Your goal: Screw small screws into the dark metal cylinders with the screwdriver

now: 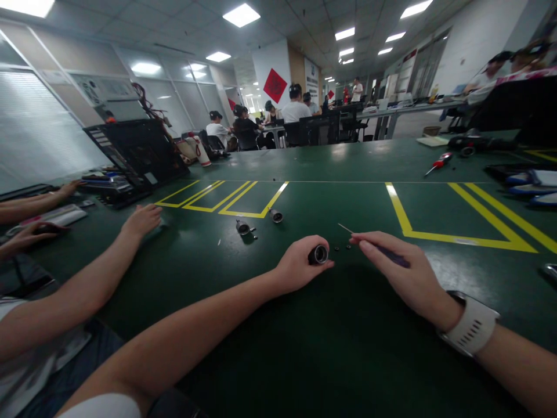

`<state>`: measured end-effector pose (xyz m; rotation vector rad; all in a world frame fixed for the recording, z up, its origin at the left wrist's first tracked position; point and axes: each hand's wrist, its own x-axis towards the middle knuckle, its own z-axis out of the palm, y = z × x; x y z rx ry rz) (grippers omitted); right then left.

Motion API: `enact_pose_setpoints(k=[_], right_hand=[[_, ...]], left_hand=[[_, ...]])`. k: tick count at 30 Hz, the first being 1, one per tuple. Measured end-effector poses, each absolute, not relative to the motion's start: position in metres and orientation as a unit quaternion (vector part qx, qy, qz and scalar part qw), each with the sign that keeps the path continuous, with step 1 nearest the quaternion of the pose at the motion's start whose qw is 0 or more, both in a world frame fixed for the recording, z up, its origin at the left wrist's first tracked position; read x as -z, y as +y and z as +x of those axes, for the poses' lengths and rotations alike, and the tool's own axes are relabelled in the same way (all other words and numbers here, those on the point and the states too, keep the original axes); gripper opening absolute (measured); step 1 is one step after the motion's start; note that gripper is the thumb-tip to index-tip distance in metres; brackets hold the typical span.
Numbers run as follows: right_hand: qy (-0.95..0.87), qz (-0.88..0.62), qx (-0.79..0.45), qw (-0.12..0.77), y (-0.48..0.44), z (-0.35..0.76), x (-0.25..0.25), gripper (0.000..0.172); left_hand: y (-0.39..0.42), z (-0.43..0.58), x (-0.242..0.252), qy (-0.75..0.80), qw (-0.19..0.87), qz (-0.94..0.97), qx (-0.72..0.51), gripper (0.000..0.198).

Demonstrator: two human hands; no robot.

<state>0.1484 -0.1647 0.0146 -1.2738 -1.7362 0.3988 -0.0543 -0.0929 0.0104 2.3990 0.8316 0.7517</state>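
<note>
My left hand [301,262] is wrapped round a black cylindrical part [319,254], whose open end with a metal ring faces me. To its right, my right hand [398,267] grips a thin screwdriver [391,255] with a dark handle; its slim shaft points up and to the left, apart from the cylinder. Between the two hands lie two tiny dark ring-like pieces, a left piece [336,249] and a right piece [348,247]. Beyond my left hand are two metal cylindrical parts, one nearer [242,227] and one farther [275,215], with small bits [253,232] beside the nearer one.
Yellow tape outlines [461,237] mark the green table [313,203]. A red screwdriver [438,164] lies at the far right, near blue-handled tools [533,188]. On the left, another person's arm [100,267] rests on the table beside a black panel [143,151].
</note>
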Motion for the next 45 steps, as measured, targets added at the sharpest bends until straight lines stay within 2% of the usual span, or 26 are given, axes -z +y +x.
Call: enact_pose_setpoints(k=[5,9,16,19,21,24,29,33,36,38,42,45], right_hand=[[-0.583,-0.443,-0.332,0.594,-0.176,0.145,-0.017,0.027],[-0.625,-0.427,-0.375,0.536,-0.184,0.135,-0.022,0.032],[-0.796,-0.382,-0.206,0.422,-0.194,0.12,-0.033,0.02],[-0.841,-0.381,-0.118,0.365,-0.199,0.114,-0.034,0.021],[-0.838,-0.395,-0.109,0.359,-0.201,0.112,-0.036,0.024],[-0.777,-0.44,-0.201,0.403,-0.199,0.115,-0.038,0.029],[-0.532,-0.458,-0.486,0.52,-0.186,0.125,-0.028,0.029],[-0.447,-0.438,-0.553,0.55,-0.182,0.123,-0.02,0.029],[-0.483,-0.441,-0.514,0.555,-0.186,0.123,-0.021,0.029],[-0.56,-0.458,-0.434,0.536,-0.191,0.123,-0.024,0.029],[-0.746,-0.446,-0.241,0.432,-0.202,0.115,-0.032,0.026],[-0.794,-0.434,-0.188,0.383,-0.204,0.11,-0.036,0.027]], left_hand=[[-0.095,-0.053,-0.012,0.329,0.224,0.887,-0.233,0.018],[-0.096,-0.053,-0.01,0.343,0.192,0.896,-0.208,0.013],[-0.099,-0.053,-0.01,0.309,0.136,0.926,-0.167,0.007],[-0.103,-0.053,-0.011,0.286,0.084,0.944,-0.137,0.007],[-0.105,-0.053,-0.012,0.268,0.051,0.955,-0.113,0.009],[-0.107,-0.054,-0.014,0.24,0.036,0.966,-0.094,0.011],[-0.105,-0.057,-0.015,0.212,0.097,0.963,-0.134,0.006],[-0.102,-0.056,-0.014,0.25,0.14,0.943,-0.172,0.005],[-0.102,-0.055,-0.013,0.278,0.128,0.936,-0.172,0.005],[-0.102,-0.055,-0.013,0.281,0.115,0.939,-0.161,0.005],[-0.103,-0.054,-0.012,0.268,0.069,0.951,-0.134,0.009],[-0.105,-0.053,-0.013,0.257,0.041,0.959,-0.11,0.01]])
